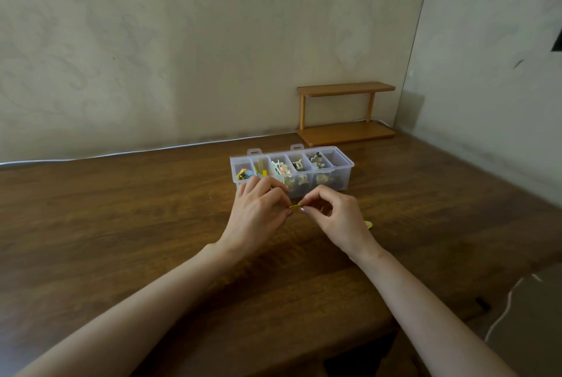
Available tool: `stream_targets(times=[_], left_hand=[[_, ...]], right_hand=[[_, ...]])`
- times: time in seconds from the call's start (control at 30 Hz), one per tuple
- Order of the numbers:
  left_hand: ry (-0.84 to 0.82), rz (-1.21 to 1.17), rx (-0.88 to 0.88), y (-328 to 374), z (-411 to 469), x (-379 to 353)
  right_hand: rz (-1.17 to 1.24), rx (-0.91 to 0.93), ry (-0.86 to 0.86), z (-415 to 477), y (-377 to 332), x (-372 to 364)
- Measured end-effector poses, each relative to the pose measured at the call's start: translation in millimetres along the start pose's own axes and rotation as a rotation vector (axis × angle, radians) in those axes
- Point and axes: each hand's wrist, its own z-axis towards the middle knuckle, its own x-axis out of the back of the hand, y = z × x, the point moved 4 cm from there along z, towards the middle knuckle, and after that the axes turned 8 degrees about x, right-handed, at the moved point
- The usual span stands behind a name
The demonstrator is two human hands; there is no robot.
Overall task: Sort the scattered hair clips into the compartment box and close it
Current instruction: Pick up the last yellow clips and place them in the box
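1. The left hand (pixel 258 209) has its grip closed to a pinch. Thumb and forefinger tips meet on the left end of a small yellow hair clip (pixel 295 207), and the other fingers are curled over.
2. The right hand (pixel 334 215) holds the clip's other end in the same narrow pinch, thumb against forefinger. Its remaining fingers are bent loosely above the palm.
3. The clip is a thin, flat, smooth sliver. Little of it shows between the two sets of fingertips, and it is held just above the bench (pixel 121 209).
4. Just beyond the grip stands the compartment box (pixel 343 177), long, rectangular and made of clear, slightly frosted plastic. The left hand's knuckles cover part of its near wall.
5. Cross dividers split the box into a row of cells. Those beyond the left grip hold yellow, blue and black pieces, while those beyond the right grip hold pale cream and dark claw-shaped clips.
6. Two small rounded latch tabs (pixel 254 151) stand up on the box's far rim.
7. Right of the right grip, near the wrist, a second yellow clip (pixel 368 224) lies on the bench, partly hidden by the hand.
8. The bench is dark brown wood with a streaked grain and a dull sheen.
9. Well beyond the grip and to its right, a low two-tier wooden shelf (pixel 345 112) of lighter, orange-toned wood stands against a pale mottled wall (pixel 182 42).
10. A thin light cable (pixel 91 158) runs along the bench's far edge, beyond and left of the grip.
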Motion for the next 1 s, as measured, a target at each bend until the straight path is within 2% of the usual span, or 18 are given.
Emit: stream_targets(times=[0.2, 0.33, 0.43, 0.7, 1.0], left_hand=[[0.088, 0.072, 0.142, -17, 21, 19], [0.152, 0.209, 0.239, -45, 51, 29], [0.083, 0.328, 0.314, -59, 70, 22], [-0.030, 0.534, 0.309, -56, 92, -6], [-0.129, 0.364, 0.265, -47, 77, -3]], right_hand=[[-0.056, -0.035, -0.005, -1, 7, 3], [-0.081, -0.067, 0.020, 0, 11, 8], [-0.095, -0.084, 0.027, 1, 13, 10], [-0.110, -0.104, 0.020, 0, 14, 11], [-0.113, -0.125, 0.031, 1, 13, 15]])
